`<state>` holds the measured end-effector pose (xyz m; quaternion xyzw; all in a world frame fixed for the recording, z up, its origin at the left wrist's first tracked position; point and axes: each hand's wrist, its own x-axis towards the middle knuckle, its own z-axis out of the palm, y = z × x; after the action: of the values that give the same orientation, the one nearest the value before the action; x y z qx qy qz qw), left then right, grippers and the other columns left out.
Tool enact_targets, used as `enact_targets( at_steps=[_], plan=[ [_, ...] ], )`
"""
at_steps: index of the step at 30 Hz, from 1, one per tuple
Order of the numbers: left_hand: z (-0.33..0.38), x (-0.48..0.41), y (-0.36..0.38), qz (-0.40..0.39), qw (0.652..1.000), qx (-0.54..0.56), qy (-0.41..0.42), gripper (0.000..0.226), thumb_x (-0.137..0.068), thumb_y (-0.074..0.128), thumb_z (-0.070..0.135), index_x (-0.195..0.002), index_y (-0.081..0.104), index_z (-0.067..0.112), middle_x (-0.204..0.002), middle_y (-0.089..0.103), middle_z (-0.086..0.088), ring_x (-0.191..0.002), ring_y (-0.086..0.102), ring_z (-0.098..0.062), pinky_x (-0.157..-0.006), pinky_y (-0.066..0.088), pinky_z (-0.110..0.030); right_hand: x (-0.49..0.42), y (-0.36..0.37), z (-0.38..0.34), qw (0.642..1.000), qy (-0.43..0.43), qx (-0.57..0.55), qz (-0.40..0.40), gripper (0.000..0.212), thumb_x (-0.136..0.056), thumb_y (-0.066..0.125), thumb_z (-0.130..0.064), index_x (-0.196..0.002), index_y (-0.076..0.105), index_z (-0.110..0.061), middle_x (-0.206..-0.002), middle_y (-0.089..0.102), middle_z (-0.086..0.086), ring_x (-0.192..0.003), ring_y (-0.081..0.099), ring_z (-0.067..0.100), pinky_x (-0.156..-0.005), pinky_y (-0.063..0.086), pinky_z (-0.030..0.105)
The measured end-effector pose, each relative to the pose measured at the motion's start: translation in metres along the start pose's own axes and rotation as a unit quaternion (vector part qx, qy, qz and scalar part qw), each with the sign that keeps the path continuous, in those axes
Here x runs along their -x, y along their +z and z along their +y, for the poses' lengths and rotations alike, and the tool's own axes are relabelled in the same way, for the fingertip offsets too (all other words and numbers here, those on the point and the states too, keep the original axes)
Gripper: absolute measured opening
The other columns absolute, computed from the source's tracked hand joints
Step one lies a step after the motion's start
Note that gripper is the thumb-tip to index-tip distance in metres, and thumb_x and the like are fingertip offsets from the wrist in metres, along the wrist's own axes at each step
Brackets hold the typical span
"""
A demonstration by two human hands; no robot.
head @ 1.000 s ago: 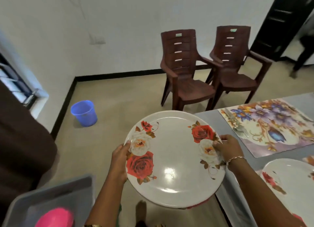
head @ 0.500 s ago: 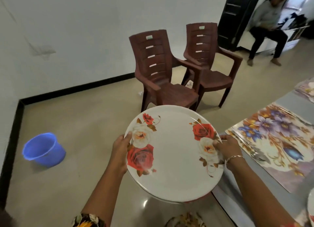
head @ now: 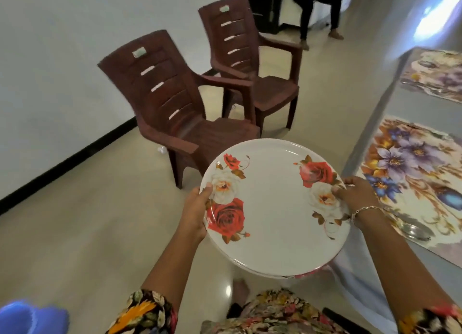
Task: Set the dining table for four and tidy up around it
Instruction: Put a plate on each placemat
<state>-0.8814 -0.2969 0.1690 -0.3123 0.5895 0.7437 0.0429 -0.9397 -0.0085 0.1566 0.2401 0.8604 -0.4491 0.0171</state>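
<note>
I have the stack of plates [head: 272, 221] in both hands, level in front of me and off the worktop [head: 390, 101]. A second rim shows under the near edge of the top plate, so I am carrying more than one. The grip has not changed over the last second. My left hand [head: 196, 208] curls round the left rim with the thumb on the white rose. My right hand [head: 355, 196] pinches the right rim, thumb on top beside the red rose.

What has changed is where I stand. The blue bucket [head: 30, 316] has slid from mid-floor to the bottom left corner of my view. The two brown chairs [head: 175, 103] have swung left and come closer. The near placemat [head: 412, 183] is now just beside my right hand, and the right rim of the stack reaches the worktop's edge. The plate that was already laid a second ago has dropped out of sight.

I take that to mean I am walking the stack along the worktop to the next place. This mat has a spoon [head: 412, 230] on its near corner and no plate. A far placemat [head: 435, 76] beyond it is too blurred to tell what it holds.

The next move is probably to peel the top plate off and set it on the near mat without knocking the spoon.
</note>
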Motion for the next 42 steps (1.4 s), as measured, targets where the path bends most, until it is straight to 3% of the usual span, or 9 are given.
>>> enact_targets(
  at_steps=[4, 7, 9, 15, 21, 24, 27, 35, 42],
  plan=[
    [0.035, -0.058, 0.020, -0.046, 0.998, -0.050, -0.013, 0.010, -0.096, 0.050, 0.019, -0.093, 0.058, 0.013, -0.093, 0.067, -0.011, -0.082, 0.066, -0.027, -0.077, 0.055, -0.044, -0.022, 0.008, -0.011, 0.998, 0.042, -0.016, 0.032, 0.027, -0.082, 0.062, 0.000, -0.108, 0.059, 0.007, -0.103, 0.062, 0.022, -0.084, 0.049, 0.023, -0.071, 0.032, 0.027],
    [0.051, -0.095, 0.042, -0.072, 0.992, -0.096, -0.030, 0.013, -0.095, 0.052, 0.015, -0.104, 0.058, 0.008, -0.102, 0.067, -0.018, -0.090, 0.066, -0.034, -0.085, 0.053, -0.053, -0.031, 0.005, -0.015, 0.995, 0.077, -0.016, 0.065, 0.028, -0.083, 0.061, -0.002, -0.109, 0.059, 0.007, -0.106, 0.062, 0.024, -0.088, 0.053, 0.029, -0.071, 0.031, 0.027],
    [0.060, -0.114, 0.063, -0.099, 0.987, -0.117, -0.040, 0.014, -0.094, 0.051, 0.011, -0.106, 0.058, 0.007, -0.103, 0.066, -0.018, -0.090, 0.065, -0.034, -0.082, 0.054, -0.051, -0.038, -0.001, -0.015, 0.990, 0.098, -0.032, 0.095, 0.030, -0.082, 0.062, -0.001, -0.111, 0.059, 0.008, -0.109, 0.061, 0.025, -0.098, 0.056, 0.035, -0.073, 0.032, 0.027],
    [0.078, -0.168, 0.129, -0.206, 0.960, -0.182, -0.054, 0.012, -0.093, 0.052, 0.010, -0.102, 0.061, 0.009, -0.095, 0.069, -0.015, -0.085, 0.067, -0.032, -0.076, 0.056, -0.046, -0.051, -0.007, -0.010, 0.964, 0.181, -0.066, 0.184, 0.033, -0.075, 0.066, -0.008, -0.102, 0.061, 0.010, -0.104, 0.063, 0.028, -0.095, 0.058, 0.038, -0.080, 0.043, 0.037],
    [0.104, -0.229, 0.197, -0.322, 0.914, -0.237, -0.064, 0.011, -0.094, 0.053, 0.009, -0.102, 0.060, 0.007, -0.094, 0.069, -0.016, -0.086, 0.067, -0.036, -0.075, 0.056, -0.047, -0.066, 0.003, -0.022, 0.913, 0.269, -0.089, 0.294, 0.033, -0.084, 0.060, -0.001, -0.115, 0.054, 0.009, -0.116, 0.058, 0.026, -0.108, 0.053, 0.038, -0.077, 0.033, 0.029],
    [0.114, -0.254, 0.227, -0.363, 0.893, -0.263, -0.051, 0.020, -0.093, 0.055, 0.014, -0.109, 0.060, 0.001, -0.098, 0.069, -0.020, -0.088, 0.067, -0.038, -0.081, 0.054, -0.054, -0.074, 0.011, -0.030, 0.886, 0.307, -0.106, 0.332, 0.034, -0.084, 0.060, -0.004, -0.116, 0.054, 0.006, -0.118, 0.057, 0.026, -0.107, 0.053, 0.038, -0.084, 0.039, 0.036],
    [0.121, -0.267, 0.255, -0.388, 0.879, -0.272, -0.049, 0.010, -0.095, 0.052, 0.013, -0.095, 0.060, 0.006, -0.091, 0.068, -0.017, -0.083, 0.066, -0.035, -0.077, 0.055, -0.048, -0.076, 0.015, -0.038, 0.860, 0.337, -0.118, 0.364, 0.035, -0.084, 0.060, -0.005, -0.117, 0.054, 0.004, -0.117, 0.058, 0.024, -0.107, 0.053, 0.038, -0.089, 0.041, 0.040],
    [0.113, -0.276, 0.345, -0.460, 0.827, -0.322, -0.020, 0.013, -0.084, 0.058, -0.005, -0.080, 0.062, 0.006, -0.080, 0.066, -0.017, -0.077, 0.063, -0.035, -0.077, 0.053, -0.048, -0.079, -0.001, -0.025, 0.787, 0.384, -0.182, 0.447, 0.016, -0.080, 0.060, 0.005, -0.095, 0.055, 0.003, -0.077, 0.055, 0.007, -0.083, 0.052, 0.028, -0.077, 0.043, 0.036],
    [0.080, -0.258, 0.447, -0.532, 0.765, -0.362, 0.015, 0.016, -0.082, 0.057, -0.010, -0.084, 0.064, 0.005, -0.081, 0.067, -0.016, -0.073, 0.065, -0.032, -0.068, 0.057, -0.042, -0.098, -0.036, 0.017, 0.739, 0.401, -0.202, 0.503, 0.018, -0.081, 0.061, 0.002, -0.098, 0.055, -0.003, -0.097, 0.060, 0.020, -0.087, 0.053, 0.030, -0.080, 0.043, 0.038]
  ],
)
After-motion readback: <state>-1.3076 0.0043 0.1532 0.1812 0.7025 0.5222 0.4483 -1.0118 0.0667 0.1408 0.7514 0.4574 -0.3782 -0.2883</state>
